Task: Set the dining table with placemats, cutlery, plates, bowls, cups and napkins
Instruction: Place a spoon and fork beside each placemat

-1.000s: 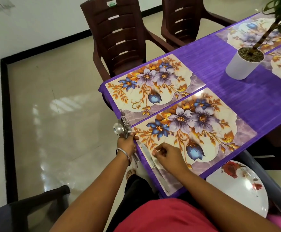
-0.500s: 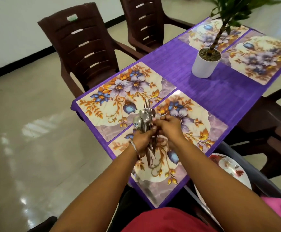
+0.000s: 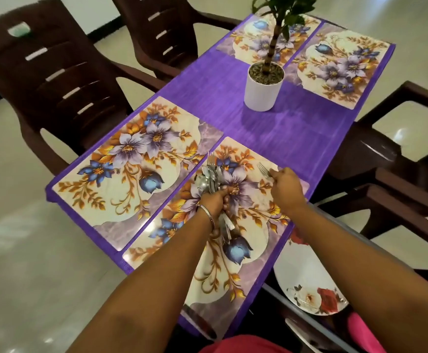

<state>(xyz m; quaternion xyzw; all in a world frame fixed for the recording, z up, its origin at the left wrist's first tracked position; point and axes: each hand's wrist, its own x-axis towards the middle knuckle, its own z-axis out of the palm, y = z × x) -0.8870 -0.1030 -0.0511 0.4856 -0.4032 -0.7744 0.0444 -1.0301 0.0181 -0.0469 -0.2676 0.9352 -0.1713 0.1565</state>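
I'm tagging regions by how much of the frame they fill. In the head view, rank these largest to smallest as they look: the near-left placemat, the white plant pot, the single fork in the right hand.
1. Near-left placemat
2. White plant pot
3. Single fork in the right hand, only its tines showing.

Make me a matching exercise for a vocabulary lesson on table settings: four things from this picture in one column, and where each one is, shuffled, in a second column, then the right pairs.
Things
1. single fork
2. bundle of cutlery
3. white plant pot
4. rose-patterned plate

Places
A. standing on the purple tablecloth in the middle of the table
B. held in the left hand
C. below the table's near right edge
D. held in the right hand, over the near placemat

Pairs: 1-D, 2-B, 3-A, 4-C
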